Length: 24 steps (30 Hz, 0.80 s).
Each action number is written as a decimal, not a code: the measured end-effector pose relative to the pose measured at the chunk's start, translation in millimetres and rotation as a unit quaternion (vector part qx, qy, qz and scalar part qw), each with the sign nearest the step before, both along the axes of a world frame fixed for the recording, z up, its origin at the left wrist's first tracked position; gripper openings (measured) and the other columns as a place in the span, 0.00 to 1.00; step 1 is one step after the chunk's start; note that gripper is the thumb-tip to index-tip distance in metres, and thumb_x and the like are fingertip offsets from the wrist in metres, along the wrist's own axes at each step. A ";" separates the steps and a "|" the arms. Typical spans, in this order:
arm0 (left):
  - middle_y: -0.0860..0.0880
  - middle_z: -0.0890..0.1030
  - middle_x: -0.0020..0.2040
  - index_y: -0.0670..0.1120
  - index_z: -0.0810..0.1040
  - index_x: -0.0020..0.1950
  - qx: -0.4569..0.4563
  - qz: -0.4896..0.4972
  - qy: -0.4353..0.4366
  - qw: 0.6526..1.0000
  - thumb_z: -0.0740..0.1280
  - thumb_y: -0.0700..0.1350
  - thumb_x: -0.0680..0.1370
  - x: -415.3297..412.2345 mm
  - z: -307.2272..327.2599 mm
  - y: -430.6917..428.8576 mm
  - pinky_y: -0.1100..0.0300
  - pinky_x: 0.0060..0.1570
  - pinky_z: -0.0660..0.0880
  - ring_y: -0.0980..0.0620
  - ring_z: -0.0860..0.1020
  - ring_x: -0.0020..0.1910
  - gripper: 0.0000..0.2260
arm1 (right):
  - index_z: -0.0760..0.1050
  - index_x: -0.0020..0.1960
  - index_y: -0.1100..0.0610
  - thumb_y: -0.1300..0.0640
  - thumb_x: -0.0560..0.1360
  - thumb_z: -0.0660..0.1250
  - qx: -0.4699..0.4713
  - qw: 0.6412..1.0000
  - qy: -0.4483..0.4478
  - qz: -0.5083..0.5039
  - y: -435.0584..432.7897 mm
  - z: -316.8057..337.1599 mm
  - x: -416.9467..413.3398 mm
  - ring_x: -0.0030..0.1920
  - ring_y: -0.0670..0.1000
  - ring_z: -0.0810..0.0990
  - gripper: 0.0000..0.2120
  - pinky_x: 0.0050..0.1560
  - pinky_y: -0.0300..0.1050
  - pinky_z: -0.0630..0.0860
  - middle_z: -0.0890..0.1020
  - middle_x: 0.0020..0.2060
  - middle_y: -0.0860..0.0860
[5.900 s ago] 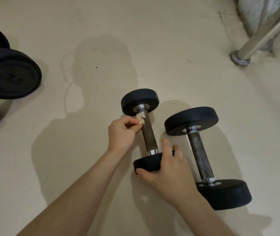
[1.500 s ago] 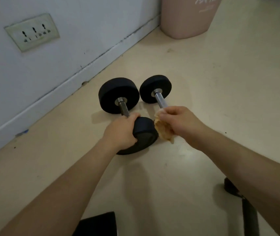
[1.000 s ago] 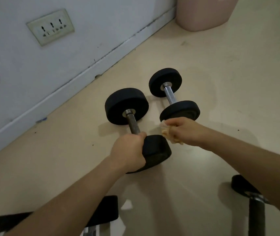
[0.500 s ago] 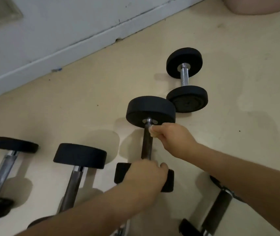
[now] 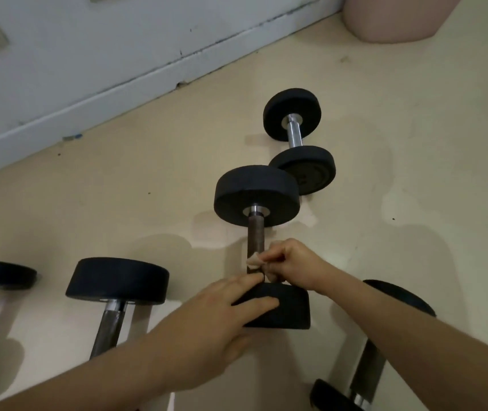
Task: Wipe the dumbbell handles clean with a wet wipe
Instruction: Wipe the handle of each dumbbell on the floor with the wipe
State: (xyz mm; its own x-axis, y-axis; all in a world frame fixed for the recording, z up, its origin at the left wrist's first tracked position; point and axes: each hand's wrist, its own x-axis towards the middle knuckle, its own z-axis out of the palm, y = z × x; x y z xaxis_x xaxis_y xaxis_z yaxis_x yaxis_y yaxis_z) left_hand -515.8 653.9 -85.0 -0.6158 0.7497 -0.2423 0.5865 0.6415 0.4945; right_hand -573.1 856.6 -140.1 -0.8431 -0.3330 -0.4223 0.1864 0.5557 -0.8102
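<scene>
- Nearest, the lower-right dumbbell [image 5: 367, 366] is partly hidden behind the right forearm and cut off by the frame's edge.
- The left hand [image 5: 216, 315] lies with straight fingers over the near weight [image 5: 290, 307] of the middle dumbbell [image 5: 257, 195], hiding part of it.
- The right hand [image 5: 293, 268] pinches a crumpled wet wipe [image 5: 254, 260] against the near end of the dark handle [image 5: 255, 232]; fingers hide most of the wipe.
- Beyond lies a small chrome-handled dumbbell [image 5: 296, 134].
- The beige floor [image 5: 147, 179] is scuffed and meets a pale wall [image 5: 88, 54]; a pink bin [image 5: 391, 16] is cut off at the top.
</scene>
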 end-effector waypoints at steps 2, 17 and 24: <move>0.61 0.46 0.77 0.64 0.49 0.75 -0.017 -0.011 0.001 1.000 0.61 0.53 0.79 -3.8 6.9 -8.7 0.62 0.73 0.50 0.60 0.49 0.75 0.29 | 0.82 0.52 0.57 0.65 0.76 0.66 -0.002 0.999 -0.022 -0.027 2.5 5.5 -8.0 0.34 0.41 0.79 0.09 0.39 0.38 0.77 0.80 0.34 0.41; 0.58 0.79 0.38 0.56 0.77 0.43 0.064 0.308 0.014 0.949 0.67 0.58 0.74 -9.6 2.7 -3.9 0.67 0.40 0.71 0.61 0.76 0.40 0.07 | 0.83 0.46 0.53 0.61 0.71 0.72 -0.120 0.964 0.089 -0.220 -36.5 -10.1 -25.6 0.41 0.34 0.80 0.06 0.43 0.29 0.75 0.81 0.39 0.40; 0.61 0.74 0.49 0.59 0.70 0.52 0.195 0.492 0.020 0.848 0.67 0.56 0.73 34.3 -36.5 2.6 0.71 0.44 0.70 0.63 0.73 0.51 0.11 | 0.82 0.48 0.54 0.58 0.71 0.72 0.034 0.966 0.204 -0.154 -41.9 -26.3 -36.3 0.43 0.43 0.78 0.06 0.49 0.39 0.76 0.79 0.44 0.46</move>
